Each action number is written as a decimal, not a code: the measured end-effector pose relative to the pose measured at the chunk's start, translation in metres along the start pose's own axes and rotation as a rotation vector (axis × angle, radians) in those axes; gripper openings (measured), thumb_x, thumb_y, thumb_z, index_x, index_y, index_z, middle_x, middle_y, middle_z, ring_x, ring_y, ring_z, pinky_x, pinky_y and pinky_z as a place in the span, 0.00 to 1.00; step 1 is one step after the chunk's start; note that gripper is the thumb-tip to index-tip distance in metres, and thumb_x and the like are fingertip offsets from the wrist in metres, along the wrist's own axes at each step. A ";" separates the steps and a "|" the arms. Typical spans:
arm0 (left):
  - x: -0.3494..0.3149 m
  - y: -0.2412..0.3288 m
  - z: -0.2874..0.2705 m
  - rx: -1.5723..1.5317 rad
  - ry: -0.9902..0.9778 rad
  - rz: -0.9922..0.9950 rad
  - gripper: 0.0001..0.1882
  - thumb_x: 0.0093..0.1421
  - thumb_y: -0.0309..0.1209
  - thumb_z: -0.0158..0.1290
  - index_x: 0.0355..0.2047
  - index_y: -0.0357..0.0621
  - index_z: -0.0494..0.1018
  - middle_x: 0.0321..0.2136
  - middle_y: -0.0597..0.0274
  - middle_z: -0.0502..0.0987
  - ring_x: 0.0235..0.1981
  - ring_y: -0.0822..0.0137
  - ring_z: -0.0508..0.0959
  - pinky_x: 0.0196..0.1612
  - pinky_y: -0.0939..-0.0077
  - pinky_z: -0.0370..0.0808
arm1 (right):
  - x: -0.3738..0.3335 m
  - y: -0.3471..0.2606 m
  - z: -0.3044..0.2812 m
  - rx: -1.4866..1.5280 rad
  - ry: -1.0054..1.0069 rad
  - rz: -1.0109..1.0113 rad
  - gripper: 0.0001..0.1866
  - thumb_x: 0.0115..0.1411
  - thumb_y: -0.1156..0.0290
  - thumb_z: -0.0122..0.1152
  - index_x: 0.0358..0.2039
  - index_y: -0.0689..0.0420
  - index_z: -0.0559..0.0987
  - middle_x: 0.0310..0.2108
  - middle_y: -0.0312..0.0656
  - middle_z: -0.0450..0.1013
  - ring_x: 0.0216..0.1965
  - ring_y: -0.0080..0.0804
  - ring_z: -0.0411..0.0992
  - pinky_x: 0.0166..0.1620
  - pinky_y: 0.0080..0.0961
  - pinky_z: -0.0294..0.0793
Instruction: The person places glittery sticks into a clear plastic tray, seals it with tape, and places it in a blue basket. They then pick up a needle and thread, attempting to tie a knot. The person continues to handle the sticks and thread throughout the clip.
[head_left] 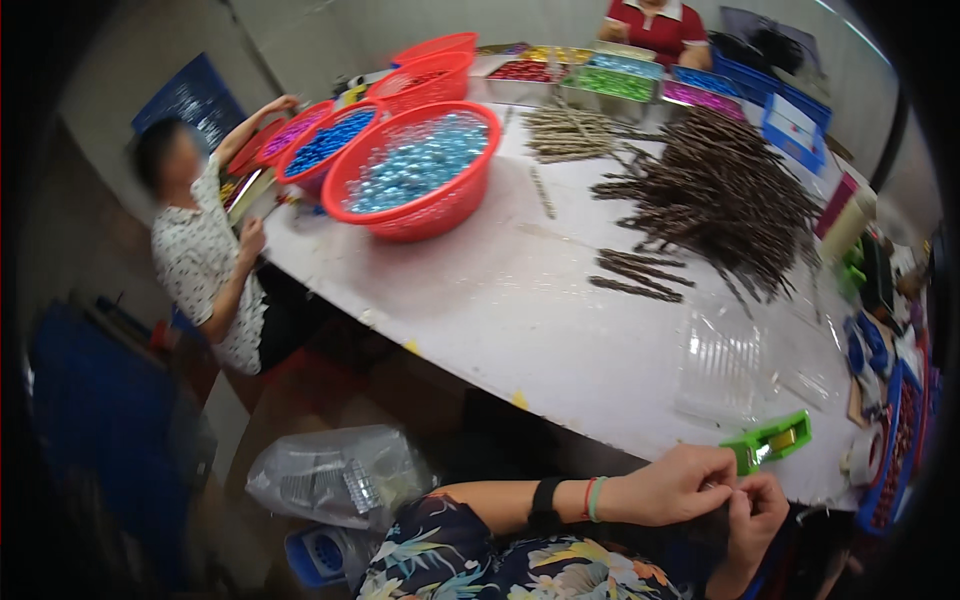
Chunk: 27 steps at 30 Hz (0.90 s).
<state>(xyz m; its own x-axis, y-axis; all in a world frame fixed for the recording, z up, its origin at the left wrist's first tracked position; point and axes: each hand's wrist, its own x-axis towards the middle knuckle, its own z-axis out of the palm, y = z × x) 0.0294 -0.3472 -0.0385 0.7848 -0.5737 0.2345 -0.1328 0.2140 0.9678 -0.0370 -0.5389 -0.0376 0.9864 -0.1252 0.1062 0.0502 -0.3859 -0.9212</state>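
Note:
My left hand [685,487], with a dark watch and thin bands at the wrist, is pinched closed near the table's front edge. Close against it, my right hand [757,515] is also closed, its thumb and fingertips meeting the left's. Whatever lies between the fingertips is too small to make out. Just beyond the hands a green tape dispenser [768,442] rests on the table. Further in lies a clear ribbed plastic tray [722,355], and past it a few dark twisted sticks [640,273] lie side by side.
A large heap of dark twisted sticks [715,195] and a paler bundle [567,134] cover the table's far right. Red baskets [430,228] of shiny beads stand far left. A co-worker [205,250] sits left; another person [655,30] is behind metal trays. Tape rolls [862,455] lie right.

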 end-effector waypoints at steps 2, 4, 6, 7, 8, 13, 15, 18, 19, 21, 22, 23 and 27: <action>-0.002 0.001 -0.003 -0.006 -0.019 0.000 0.06 0.58 0.27 0.54 0.28 0.37 0.69 0.20 0.60 0.69 0.21 0.70 0.66 0.25 0.74 0.66 | -0.003 0.001 0.000 -0.056 0.031 -0.005 0.03 0.53 0.82 0.55 0.28 0.60 0.73 0.26 0.30 0.66 0.26 0.14 0.61 0.31 0.13 0.59; -0.006 0.004 -0.007 0.000 -0.008 0.014 0.07 0.58 0.27 0.54 0.28 0.36 0.69 0.20 0.60 0.69 0.21 0.69 0.66 0.25 0.74 0.65 | -0.002 0.002 0.004 -0.048 0.034 -0.070 0.03 0.53 0.83 0.53 0.29 0.61 0.73 0.26 0.31 0.66 0.27 0.15 0.62 0.31 0.13 0.61; -0.011 0.010 -0.010 -0.001 0.017 0.029 0.07 0.58 0.27 0.53 0.28 0.36 0.69 0.20 0.59 0.69 0.21 0.69 0.66 0.25 0.74 0.65 | 0.000 -0.002 0.010 -0.045 0.022 -0.120 0.03 0.53 0.83 0.51 0.29 0.63 0.72 0.27 0.33 0.67 0.28 0.17 0.64 0.33 0.14 0.64; -0.010 0.010 -0.012 -0.019 0.009 0.022 0.07 0.58 0.27 0.54 0.28 0.36 0.69 0.20 0.60 0.69 0.21 0.70 0.66 0.25 0.74 0.65 | 0.002 -0.003 0.011 -0.059 0.031 -0.150 0.03 0.54 0.83 0.50 0.29 0.62 0.72 0.27 0.34 0.67 0.28 0.17 0.64 0.33 0.14 0.64; -0.010 0.011 -0.014 -0.037 0.001 0.015 0.07 0.58 0.27 0.54 0.28 0.36 0.69 0.20 0.61 0.69 0.21 0.70 0.66 0.25 0.75 0.66 | 0.003 -0.005 0.013 -0.072 0.040 -0.179 0.03 0.55 0.83 0.50 0.29 0.62 0.72 0.27 0.34 0.67 0.27 0.17 0.64 0.33 0.14 0.64; -0.017 0.028 -0.036 -0.088 0.026 0.014 0.05 0.60 0.26 0.53 0.30 0.37 0.70 0.21 0.67 0.69 0.23 0.75 0.66 0.27 0.78 0.66 | 0.009 -0.013 0.025 -0.064 0.154 -0.155 0.06 0.63 0.76 0.49 0.34 0.62 0.76 0.26 0.30 0.65 0.27 0.15 0.60 0.31 0.13 0.59; -0.021 0.037 -0.048 -0.133 0.051 0.001 0.04 0.62 0.26 0.52 0.31 0.37 0.71 0.22 0.69 0.70 0.24 0.78 0.66 0.27 0.79 0.66 | 0.008 -0.014 0.024 0.119 0.110 0.031 0.09 0.67 0.72 0.50 0.39 0.62 0.77 0.26 0.28 0.63 0.27 0.14 0.58 0.30 0.12 0.55; -0.028 0.046 -0.064 -0.192 0.151 0.056 0.03 0.62 0.25 0.52 0.34 0.39 0.71 0.28 0.69 0.71 0.31 0.79 0.68 0.36 0.80 0.67 | 0.010 -0.031 0.054 0.130 -0.061 -0.104 0.14 0.67 0.67 0.52 0.48 0.62 0.75 0.27 0.27 0.60 0.27 0.13 0.56 0.30 0.12 0.51; -0.029 0.051 -0.074 -0.203 0.201 0.088 0.02 0.62 0.24 0.53 0.34 0.39 0.71 0.29 0.69 0.71 0.32 0.78 0.68 0.38 0.80 0.67 | 0.012 -0.044 0.064 0.114 -0.099 -0.133 0.15 0.67 0.67 0.53 0.49 0.62 0.74 0.27 0.27 0.60 0.28 0.13 0.56 0.30 0.12 0.51; -0.036 0.053 -0.096 -0.311 0.361 0.198 0.03 0.64 0.26 0.52 0.35 0.38 0.72 0.33 0.65 0.73 0.36 0.74 0.72 0.47 0.76 0.68 | 0.015 -0.049 0.069 0.176 -0.114 -0.125 0.17 0.66 0.64 0.52 0.49 0.62 0.73 0.27 0.29 0.61 0.28 0.14 0.57 0.31 0.13 0.52; -0.041 0.067 -0.107 -0.419 0.505 0.177 0.04 0.65 0.26 0.51 0.35 0.38 0.71 0.32 0.62 0.74 0.37 0.70 0.74 0.50 0.72 0.70 | 0.018 -0.048 0.067 0.229 -0.102 -0.128 0.17 0.66 0.63 0.52 0.49 0.62 0.73 0.27 0.29 0.61 0.28 0.14 0.57 0.31 0.13 0.53; -0.045 0.068 -0.122 -0.444 0.572 0.291 0.06 0.67 0.29 0.50 0.33 0.39 0.69 0.30 0.60 0.74 0.36 0.69 0.75 0.51 0.70 0.71 | 0.021 -0.047 0.065 0.282 -0.093 -0.133 0.17 0.66 0.62 0.52 0.48 0.62 0.73 0.28 0.30 0.62 0.28 0.15 0.57 0.31 0.13 0.53; -0.080 0.120 -0.194 -0.339 0.777 0.526 0.06 0.68 0.28 0.48 0.33 0.43 0.68 0.21 0.69 0.67 0.17 0.80 0.62 0.19 0.83 0.59 | 0.025 -0.051 0.059 0.213 -0.115 -0.097 0.15 0.65 0.64 0.50 0.45 0.62 0.73 0.28 0.31 0.63 0.27 0.15 0.58 0.30 0.12 0.54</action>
<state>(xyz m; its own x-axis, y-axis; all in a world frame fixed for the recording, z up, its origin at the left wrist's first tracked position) 0.0679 -0.1223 0.0415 0.8701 0.3098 0.3834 -0.4926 0.5758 0.6525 -0.0062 -0.4688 -0.0099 0.9862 0.0128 0.1653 0.1647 -0.1883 -0.9682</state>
